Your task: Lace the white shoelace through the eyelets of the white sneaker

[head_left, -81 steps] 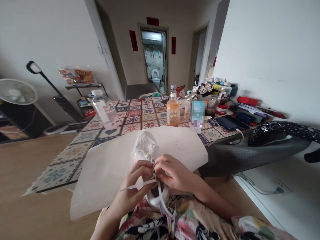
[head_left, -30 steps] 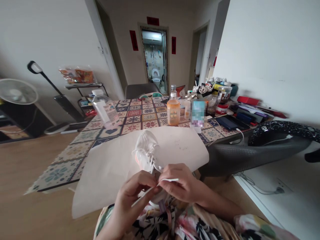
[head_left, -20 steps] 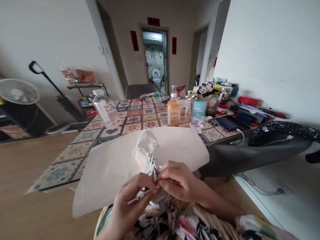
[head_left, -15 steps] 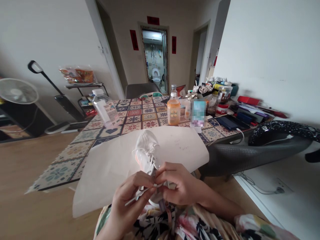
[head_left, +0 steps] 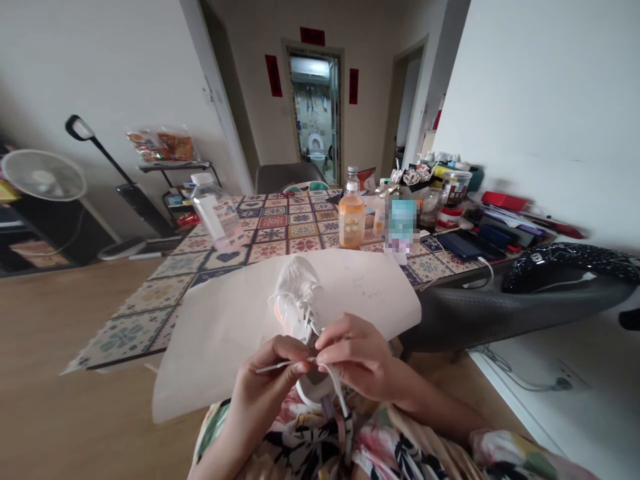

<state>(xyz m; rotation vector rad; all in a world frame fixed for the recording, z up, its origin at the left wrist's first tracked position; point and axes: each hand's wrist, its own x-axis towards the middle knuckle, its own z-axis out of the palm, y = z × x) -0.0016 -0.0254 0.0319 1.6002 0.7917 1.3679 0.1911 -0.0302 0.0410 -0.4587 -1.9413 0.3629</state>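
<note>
The patterned table [head_left: 267, 251] is bearing white paper [head_left: 210, 333]; over it, the shoe [head_left: 296, 275] is pointing away from me. My left hand [head_left: 264, 375] and right hand [head_left: 361, 355] are pinching the lace [head_left: 336, 381]. Lower rows are apparently sitting crossed; the top is seemingly wanting tying.

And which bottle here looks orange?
The front bottle of the central pair; the large bottle at left looks mostly clear, as does the visible top of the rear bottle.

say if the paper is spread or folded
Spread: the paper lies open, one broad sheet beneath the shoe, overhanging the table.
</note>
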